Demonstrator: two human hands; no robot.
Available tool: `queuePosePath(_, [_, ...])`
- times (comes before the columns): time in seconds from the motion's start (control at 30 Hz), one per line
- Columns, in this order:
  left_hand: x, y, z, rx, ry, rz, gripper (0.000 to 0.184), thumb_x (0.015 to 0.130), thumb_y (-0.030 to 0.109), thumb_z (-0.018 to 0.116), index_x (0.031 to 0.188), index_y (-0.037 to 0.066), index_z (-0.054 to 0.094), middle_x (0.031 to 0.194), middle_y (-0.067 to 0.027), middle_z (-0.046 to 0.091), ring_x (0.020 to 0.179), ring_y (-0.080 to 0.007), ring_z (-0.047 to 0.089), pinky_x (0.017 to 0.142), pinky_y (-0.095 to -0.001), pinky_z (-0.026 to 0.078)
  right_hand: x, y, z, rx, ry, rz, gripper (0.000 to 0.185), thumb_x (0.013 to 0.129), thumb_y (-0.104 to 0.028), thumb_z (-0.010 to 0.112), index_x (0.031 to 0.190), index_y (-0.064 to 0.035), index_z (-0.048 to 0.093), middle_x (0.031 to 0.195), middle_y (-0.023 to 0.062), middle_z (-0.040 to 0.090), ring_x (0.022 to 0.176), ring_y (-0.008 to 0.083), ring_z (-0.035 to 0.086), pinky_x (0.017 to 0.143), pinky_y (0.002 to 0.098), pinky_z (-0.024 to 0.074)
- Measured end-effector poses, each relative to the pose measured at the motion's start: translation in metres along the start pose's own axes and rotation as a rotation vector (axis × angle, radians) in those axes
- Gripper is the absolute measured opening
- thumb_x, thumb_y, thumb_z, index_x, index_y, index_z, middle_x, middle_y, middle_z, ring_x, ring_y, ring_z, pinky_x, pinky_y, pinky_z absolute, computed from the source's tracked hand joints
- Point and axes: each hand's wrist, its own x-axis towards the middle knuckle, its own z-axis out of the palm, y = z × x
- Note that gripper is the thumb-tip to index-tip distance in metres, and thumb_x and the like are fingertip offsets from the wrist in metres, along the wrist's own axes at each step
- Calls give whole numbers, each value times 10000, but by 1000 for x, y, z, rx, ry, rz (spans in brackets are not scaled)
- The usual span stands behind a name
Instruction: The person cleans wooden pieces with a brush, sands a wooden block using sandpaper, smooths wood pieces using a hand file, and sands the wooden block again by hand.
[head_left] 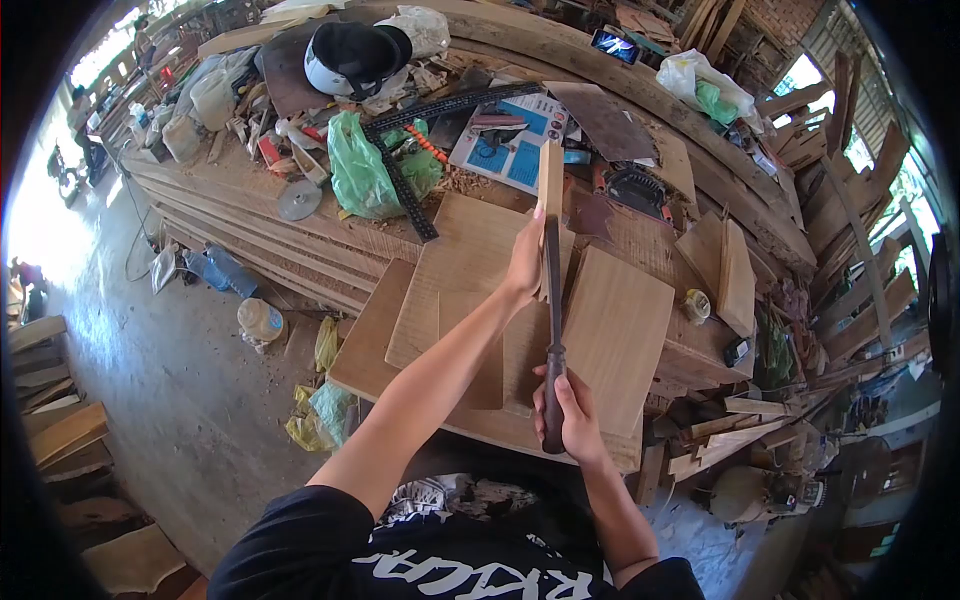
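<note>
My left hand [524,258] is closed around a narrow piece of light wood [550,178], which stands up from the boards. In my right hand [572,412] is the dark handle of a long file-like tool [555,300]. Its dark blade runs along the right side of the wood piece, close against it. Under and around both hands lie flat wooden boards, one on the left [440,260] and one on the right [622,330].
A black square ruler [398,185] and a green plastic bag [362,170] lie on the stacked planks ahead. A helmet [345,62] sits at the back left. A tape roll [697,306] and wood offcuts [735,275] are at the right.
</note>
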Motion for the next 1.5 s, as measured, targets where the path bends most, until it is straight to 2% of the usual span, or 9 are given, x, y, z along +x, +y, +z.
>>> queuePosePath(0.43, [4, -17, -7, 114, -24, 93, 540, 1067, 589, 355, 842, 146, 566, 595, 7, 496, 463, -134, 475, 428, -284, 383, 41, -23, 12, 102, 27, -69, 502, 1104, -445, 459, 1309, 13, 484, 801, 70, 562, 529, 145, 578, 446, 300, 487])
queuePosePath(0.5, [0, -13, -5, 153, -23, 93, 550, 1075, 572, 375, 884, 102, 590, 685, 14, 517, 590, -119, 469, 535, -284, 386, 46, -27, 13, 121, 31, -85, 499, 1107, -439, 455, 1312, 14, 483, 799, 72, 562, 528, 146, 577, 445, 301, 486])
queuePosePath(0.57, [-8, -7, -3, 179, -5, 52, 576, 1086, 545, 419, 970, 19, 624, 841, 31, 531, 821, -89, 448, 728, -283, 390, 52, -32, 14, 144, 31, -102, 490, 1111, -429, 447, 1317, 14, 481, 798, 74, 563, 532, 147, 577, 447, 302, 487])
queuePosePath(0.77, [-1, -20, -15, 190, -62, -4, 591, 1093, 547, 392, 965, 19, 626, 800, 28, 519, 766, -95, 448, 670, -300, 388, 69, -41, 13, 164, 36, -169, 464, 1124, -402, 416, 1326, 11, 475, 801, 74, 565, 547, 151, 576, 455, 304, 489])
queuePosePath(0.97, [-11, -4, -4, 106, -85, 27, 609, 1091, 568, 373, 1061, 38, 672, 877, 1, 636, 787, -93, 543, 685, -291, 431, 62, -30, 9, 197, 12, -131, 462, 1120, -403, 428, 1328, 7, 475, 808, 75, 566, 548, 155, 575, 454, 310, 491])
queuePosePath(1.1, [-12, 2, 7, -79, 2, -40, 584, 1046, 689, 336, 945, 162, 566, 618, 0, 517, 499, -136, 487, 456, -284, 366, 41, -17, 4, 161, -15, -37, 476, 1106, -419, 459, 1331, 1, 475, 820, 79, 570, 545, 161, 581, 461, 320, 503])
queuePosePath(1.23, [-12, 11, 5, -140, -1, -143, 633, 1019, 744, 330, 876, 164, 541, 563, -13, 484, 435, -147, 454, 435, -285, 369, 19, -5, 5, 105, -18, -1, 482, 1103, -418, 466, 1328, 8, 477, 823, 87, 574, 555, 165, 589, 473, 324, 512])
queuePosePath(1.33, [-7, 5, -3, -201, -86, -116, 640, 1014, 744, 350, 840, 159, 544, 543, -15, 473, 407, -145, 438, 418, -287, 364, 11, 0, 8, 108, -21, 4, 481, 1105, -413, 460, 1330, 12, 478, 822, 91, 574, 565, 170, 589, 478, 327, 513])
queuePosePath(1.5, [-10, 7, -4, -215, -77, -163, 637, 1018, 742, 339, 867, 160, 551, 545, -15, 469, 394, -148, 430, 398, -285, 356, 17, -7, 15, 196, -20, 41, 471, 1104, -410, 467, 1330, 3, 480, 833, 87, 572, 585, 174, 591, 482, 325, 501])
